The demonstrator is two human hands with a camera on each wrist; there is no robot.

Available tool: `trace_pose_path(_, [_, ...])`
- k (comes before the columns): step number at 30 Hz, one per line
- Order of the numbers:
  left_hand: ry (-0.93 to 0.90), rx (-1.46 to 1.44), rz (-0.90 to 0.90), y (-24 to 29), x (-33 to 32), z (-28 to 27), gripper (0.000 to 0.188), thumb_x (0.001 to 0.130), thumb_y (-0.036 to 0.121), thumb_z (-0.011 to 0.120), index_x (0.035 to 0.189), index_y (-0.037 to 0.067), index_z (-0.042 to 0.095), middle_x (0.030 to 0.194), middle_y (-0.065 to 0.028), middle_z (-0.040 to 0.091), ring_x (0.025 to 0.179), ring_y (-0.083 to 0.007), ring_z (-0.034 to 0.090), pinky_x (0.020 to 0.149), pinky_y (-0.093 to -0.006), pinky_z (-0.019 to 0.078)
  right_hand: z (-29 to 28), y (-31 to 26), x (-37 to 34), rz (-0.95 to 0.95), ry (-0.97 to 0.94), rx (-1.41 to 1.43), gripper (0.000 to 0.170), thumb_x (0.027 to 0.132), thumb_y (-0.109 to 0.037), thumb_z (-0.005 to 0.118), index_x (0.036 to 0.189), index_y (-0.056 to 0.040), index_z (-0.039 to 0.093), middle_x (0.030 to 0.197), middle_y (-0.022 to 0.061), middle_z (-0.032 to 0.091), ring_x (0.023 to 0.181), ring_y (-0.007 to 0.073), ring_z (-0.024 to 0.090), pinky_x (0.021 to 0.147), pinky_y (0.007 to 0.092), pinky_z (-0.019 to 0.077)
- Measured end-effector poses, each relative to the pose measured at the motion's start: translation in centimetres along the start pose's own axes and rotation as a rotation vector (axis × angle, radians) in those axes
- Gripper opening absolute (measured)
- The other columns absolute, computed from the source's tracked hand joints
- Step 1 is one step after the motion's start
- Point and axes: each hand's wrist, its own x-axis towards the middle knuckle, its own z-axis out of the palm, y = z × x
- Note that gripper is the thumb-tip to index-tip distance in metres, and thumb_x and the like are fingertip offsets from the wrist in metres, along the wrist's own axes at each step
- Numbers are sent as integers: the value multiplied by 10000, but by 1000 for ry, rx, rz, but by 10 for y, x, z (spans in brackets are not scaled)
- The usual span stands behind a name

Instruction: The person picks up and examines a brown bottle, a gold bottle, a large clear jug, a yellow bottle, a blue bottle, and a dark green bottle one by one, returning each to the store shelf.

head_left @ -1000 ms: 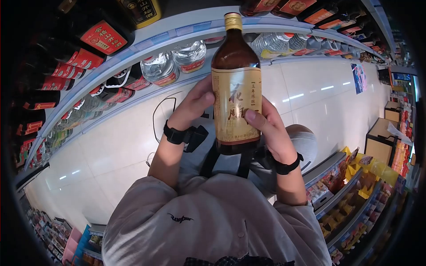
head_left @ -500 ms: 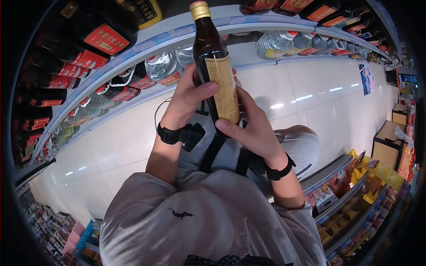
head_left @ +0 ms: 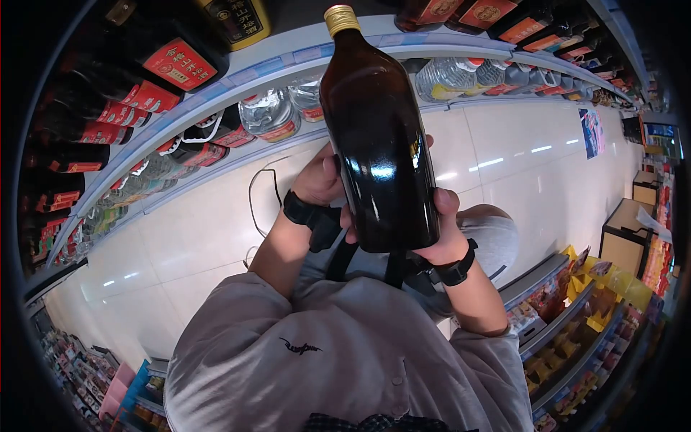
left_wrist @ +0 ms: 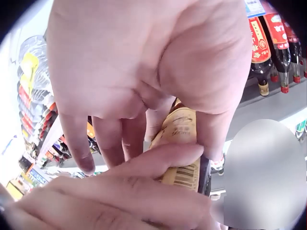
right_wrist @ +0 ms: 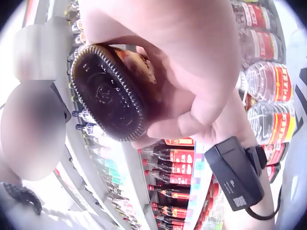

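A flat-sided wine bottle (head_left: 381, 158) of dark brown glass with a gold cap leans upward in front of the chest, its bare glass face toward the head camera. At its lower right edge, my right hand (head_left: 448, 234) grips the bottle near the base, with fingertips showing on the left edge. On the other side my left hand (head_left: 317, 180) holds it, thumb along the edge and fingers mostly hidden behind the glass. The left wrist view shows the tan label (left_wrist: 180, 129) with a barcode. Facing the right wrist camera is the ridged bottle base (right_wrist: 108, 93).
A curved shelf edge (head_left: 288, 54) runs across the front, with dark red-labelled bottles (head_left: 180, 65) above and clear jugs (head_left: 268, 115) below. Pale floor tiles (head_left: 180, 237) lie beneath. Snack shelves (head_left: 568, 331) stand at the lower right, and cartons (head_left: 622, 223) at the far right.
The bottle has been turned about its long axis: its front label faced up, then a narrow labelled side, now the bare glass face. Both hands have shifted their hold around it.
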Motion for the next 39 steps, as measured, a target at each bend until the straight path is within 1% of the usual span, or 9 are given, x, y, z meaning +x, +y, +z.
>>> trace_pose_path(4, [57, -175, 8, -2, 4, 10, 1127, 691, 568, 805, 1514, 58, 228, 1481, -265, 333, 1302, -372, 473, 1026, -498, 493, -10, 3, 7, 28, -160, 42, 1039, 763, -754, 599, 1413, 32, 396, 1223, 254, 588, 1088, 354, 623, 922, 461, 532])
trace_pose_path(6, [47, -227, -2, 3, -1, 5, 1132, 672, 591, 798, 1502, 52, 249, 1467, -257, 352, 1265, -368, 507, 1003, -485, 512, -11, 6, -2, -8, 220, -223, 935, 812, -686, 625, 1395, 19, 434, 1197, 168, 621, 1085, 265, 625, 934, 400, 524])
trace_pose_path(10, [59, 77, 14, 26, -11, -15, 1224, 642, 794, 666, 1495, 9, 270, 1422, -223, 451, 1280, -314, 509, 1046, -447, 470, -19, 2, 8, -177, 245, -658, 552, 942, -398, 634, 1259, 51, 580, 1093, 88, 664, 1029, 128, 590, 927, 276, 452])
trace_pose_path(15, [332, 488, 24, 57, -18, -3, 991, 622, 252, 920, 1422, 11, 387, 1280, -110, 593, 1175, -192, 583, 1001, -350, 459, -10, 11, 21, -393, 435, -980, 844, 801, -236, 798, 1441, 39, 321, 1205, 162, 590, 1070, 184, 591, 921, 309, 471])
trace_pose_path(18, [421, 841, 49, 51, -3, 15, 977, 606, 191, 919, 1411, 9, 396, 1211, -96, 612, 1122, -184, 596, 992, -350, 460, -15, 23, 28, -485, 528, -1284, 871, 765, -226, 818, 1440, 21, 325, 1178, 166, 592, 1066, 203, 596, 933, 315, 471])
trace_pose_path(22, [483, 936, 142, 35, 1, 11, 954, 640, 241, 904, 1407, -4, 393, 1166, -89, 612, 1042, -181, 605, 937, -347, 475, -6, 10, 20, -203, 475, -563, 823, 747, -140, 802, 1418, 39, 362, 1211, 145, 595, 1114, 195, 590, 946, 325, 466])
trace_pose_path(26, [425, 601, 151, 49, -2, 22, 730, 844, 360, 752, 1388, 2, 422, 1094, -50, 618, 971, -154, 595, 850, -311, 487, -11, 9, 9, -119, 102, -66, 797, 825, -384, 698, 1409, 48, 370, 1257, 184, 560, 1165, 265, 567, 946, 392, 494])
trace_pose_path(30, [341, 514, 53, 47, -10, 9, 616, 907, 394, 673, 1346, 10, 474, 1084, -35, 616, 937, -127, 585, 785, -277, 479, -2, 10, 10, 11, 56, -37, 1051, 711, -679, 685, 1427, 11, 349, 1178, 265, 566, 993, 350, 625, 868, 410, 518])
trace_pose_path(39, [420, 392, -84, 49, -12, 18, 477, 960, 305, 613, 1307, -4, 505, 1130, -63, 620, 975, -121, 600, 831, -282, 498, -7, 13, 12, 5, -3, -73, 1002, 787, -724, 544, 1444, 4, 341, 1245, 304, 569, 981, 334, 678, 713, 289, 558])
